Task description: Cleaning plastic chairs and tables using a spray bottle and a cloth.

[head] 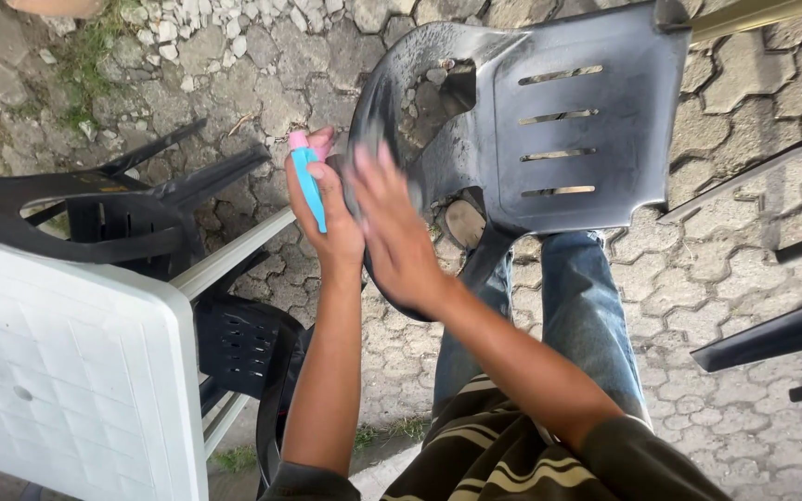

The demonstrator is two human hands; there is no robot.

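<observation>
A dark grey plastic chair (596, 121) lies tilted across my lap, its slotted back facing up and a jagged hole broken near one armrest. My left hand (327, 218) grips a small blue tool with a pink end (307, 181), held upright beside the chair's broken edge. My right hand (394, 237) lies flat against that edge, fingers spread and blurred, just right of the left hand. My jeans-clad legs show beneath the chair.
A white plastic table (67, 362) stands at lower left. Black plastic chairs (122, 199) are stacked behind it and another dark chair (791, 325) sits at the right. The ground is grey interlocking paving with gravel and grass at the top left.
</observation>
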